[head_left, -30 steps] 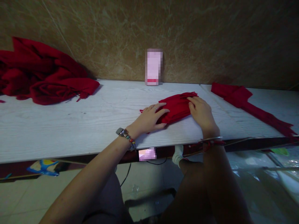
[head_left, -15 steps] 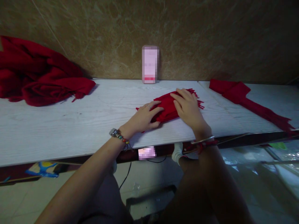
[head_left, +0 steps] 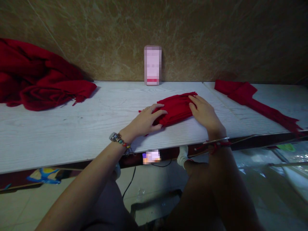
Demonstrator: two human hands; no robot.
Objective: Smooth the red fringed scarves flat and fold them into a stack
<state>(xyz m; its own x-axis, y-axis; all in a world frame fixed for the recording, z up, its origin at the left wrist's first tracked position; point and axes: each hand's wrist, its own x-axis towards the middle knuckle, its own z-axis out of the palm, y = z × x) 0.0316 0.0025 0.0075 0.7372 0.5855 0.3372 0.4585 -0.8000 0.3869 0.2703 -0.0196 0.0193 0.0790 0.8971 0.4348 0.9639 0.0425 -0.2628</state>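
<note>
A folded red scarf point(head_left: 176, 109) lies flat on the white wood-grain board in front of me. My left hand point(head_left: 148, 121) rests on its left end, fingers spread over the cloth, a ring on one of them. At the scarf's right end, my right hand point(head_left: 205, 110) touches the cloth with stretched fingers and covers most of the fringe there. Neither hand is wrapped round the cloth.
A heap of red cloth point(head_left: 48, 77) lies at the left, and another red strip with fringe point(head_left: 250, 99) at the right. A phone point(head_left: 152, 65) leans on the marbled wall. Below the board are a blue-and-yellow packet point(head_left: 44, 175) and clear plastic point(head_left: 295, 154).
My right hand has slid right, from the top of the folded scarf to its end. The fringe that stuck out there now hardly shows. My left hand stays on the left end.
</note>
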